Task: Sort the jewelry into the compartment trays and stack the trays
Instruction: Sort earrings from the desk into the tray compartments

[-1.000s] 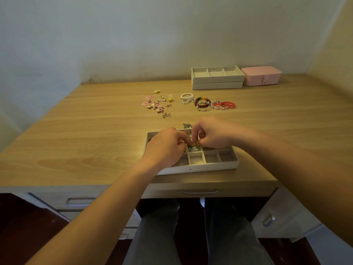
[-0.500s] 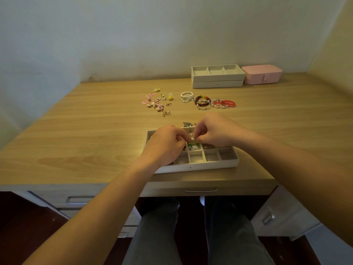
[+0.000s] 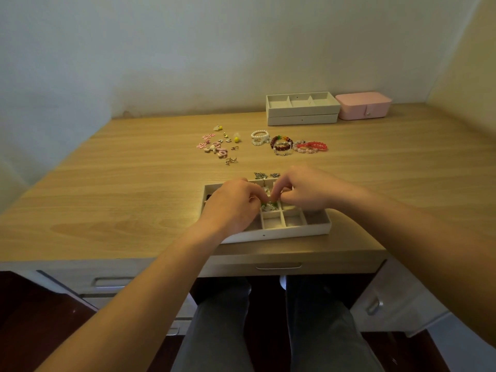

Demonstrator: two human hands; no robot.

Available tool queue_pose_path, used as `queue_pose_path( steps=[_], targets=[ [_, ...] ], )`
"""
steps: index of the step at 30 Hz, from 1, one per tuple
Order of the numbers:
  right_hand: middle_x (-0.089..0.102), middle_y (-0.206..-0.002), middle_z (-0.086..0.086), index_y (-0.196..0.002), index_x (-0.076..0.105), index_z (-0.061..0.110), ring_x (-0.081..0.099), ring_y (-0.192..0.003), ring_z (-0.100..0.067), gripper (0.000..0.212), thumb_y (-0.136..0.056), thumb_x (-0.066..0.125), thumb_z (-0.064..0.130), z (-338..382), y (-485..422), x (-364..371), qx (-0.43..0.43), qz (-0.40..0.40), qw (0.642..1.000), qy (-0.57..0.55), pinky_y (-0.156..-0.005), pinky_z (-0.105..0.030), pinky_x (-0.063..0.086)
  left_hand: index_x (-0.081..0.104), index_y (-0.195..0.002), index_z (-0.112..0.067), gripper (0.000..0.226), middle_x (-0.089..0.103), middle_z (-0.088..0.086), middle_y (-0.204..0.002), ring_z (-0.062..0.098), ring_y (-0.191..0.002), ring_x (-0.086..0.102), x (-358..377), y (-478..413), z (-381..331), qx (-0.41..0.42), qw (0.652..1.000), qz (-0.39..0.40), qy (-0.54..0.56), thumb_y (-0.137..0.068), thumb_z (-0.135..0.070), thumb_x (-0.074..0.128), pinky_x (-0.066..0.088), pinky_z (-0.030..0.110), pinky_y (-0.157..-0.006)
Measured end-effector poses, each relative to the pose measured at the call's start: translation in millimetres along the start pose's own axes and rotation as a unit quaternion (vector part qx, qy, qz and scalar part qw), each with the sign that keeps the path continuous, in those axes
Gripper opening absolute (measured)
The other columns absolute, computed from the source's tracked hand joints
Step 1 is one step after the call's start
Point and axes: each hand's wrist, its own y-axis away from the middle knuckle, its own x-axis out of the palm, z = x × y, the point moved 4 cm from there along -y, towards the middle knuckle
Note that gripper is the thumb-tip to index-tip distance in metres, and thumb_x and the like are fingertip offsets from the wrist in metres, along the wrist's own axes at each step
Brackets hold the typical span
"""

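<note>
Left hand [image 3: 230, 208] hides tray [image 3: 295, 232] left compartments; small piece [image 3: 269, 206] pinched between it and right hand [image 3: 306, 190] is too tiny to identify.

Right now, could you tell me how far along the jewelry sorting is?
Done: a few pieces lie in one compartment of the near tray; two trays sit stacked at the back. In hand: the left hand and right hand seem to pinch a small piece over that tray. Left: the bracelets, charms and silver pieces on the desk, then stacking.
</note>
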Motion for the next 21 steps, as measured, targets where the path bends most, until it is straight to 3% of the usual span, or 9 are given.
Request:
queue_pose_path(
  steps=[2,7,10,13,15,18,21],
  targets=[
    [0.059,-0.098,0.021,-0.104,0.08,0.028,0.055,-0.084,0.002,0.029,-0.095,0.056,0.013,1,0,1,-0.001,0.015,1.0,0.002,-0.069,-0.017,0.043,0.076,-0.097,-0.039,0.032,0.054,-0.014,-0.093,0.014,-0.086,0.056,-2,0,0,-0.002,1.0,-0.006,0.007,-0.094,-0.019,0.051,0.043,0.031,-0.073],
    [0.056,-0.107,0.016,-0.113,0.078,0.028,0.057,-0.086,-0.001,0.033,-0.097,0.054,0.013,4,0,2,-0.007,0.035,0.999,0.018,-0.073,-0.021,0.049,0.075,-0.102,-0.04,0.034,0.054,-0.011,-0.098,0.012,-0.081,0.052,-2,1,0,-0.001,1.0,0.017,-0.006,-0.095,-0.018,0.051,0.04,0.03,-0.07],
    [0.053,-0.087,0.024,-0.115,0.077,0.027,0.05,-0.068,0.006,0.033,-0.097,0.054,0.012,3,2,0,-0.005,0.038,0.999,0.013,-0.057,-0.011,0.035,0.075,-0.104,-0.04,0.035,0.054,-0.01,-0.098,0.014,-0.087,0.053,-3,3,-1,0.013,0.999,0.023,-0.027,-0.095,-0.017,0.05,0.046,0.032,-0.076],
    [0.051,-0.079,0.023,-0.118,0.075,0.026,0.05,-0.056,0.014,0.034,-0.098,0.051,0.01,1,2,1,-0.002,0.047,0.999,0.006,-0.047,-0.005,0.034,0.075,-0.106,-0.039,0.034,0.056,-0.008,-0.1,0.016,-0.093,0.056,-4,4,-3,0.035,0.998,0.019,-0.048,-0.095,-0.017,0.051,0.05,0.035,-0.082],
    [0.06,-0.09,0.021,-0.118,0.074,0.027,0.052,-0.067,0.009,0.035,-0.099,0.05,0.011,4,1,2,-0.006,0.056,0.998,0.021,-0.056,-0.005,0.038,0.075,-0.104,-0.039,0.033,0.058,-0.007,-0.101,0.016,-0.093,0.056,-4,3,-4,0.041,0.998,0.016,-0.051,-0.095,-0.018,0.052,0.051,0.036,-0.083],
    [0.067,-0.123,0.009,-0.116,0.075,0.03,0.061,-0.103,-0.009,0.032,-0.099,0.052,0.016,8,-3,3,-0.014,0.058,0.996,0.071,-0.09,-0.03,0.053,0.076,-0.098,-0.039,0.03,0.059,-0.007,-0.099,0.017,-0.092,0.056,-4,2,-2,0.029,0.999,0.009,-0.035,-0.094,-0.019,0.053,0.051,0.038,-0.083],
    [0.072,-0.113,0.008,-0.107,0.077,0.034,0.064,-0.103,-0.017,0.027,-0.097,0.056,0.019,10,-9,5,-0.024,0.047,0.99,0.13,-0.09,-0.04,0.056,0.077,-0.094,-0.038,0.03,0.059,-0.006,-0.097,0.017,-0.092,0.055,-5,1,1,0.02,1.0,0.007,-0.017,-0.093,-0.018,0.054,0.049,0.037,-0.083]
  ],
)
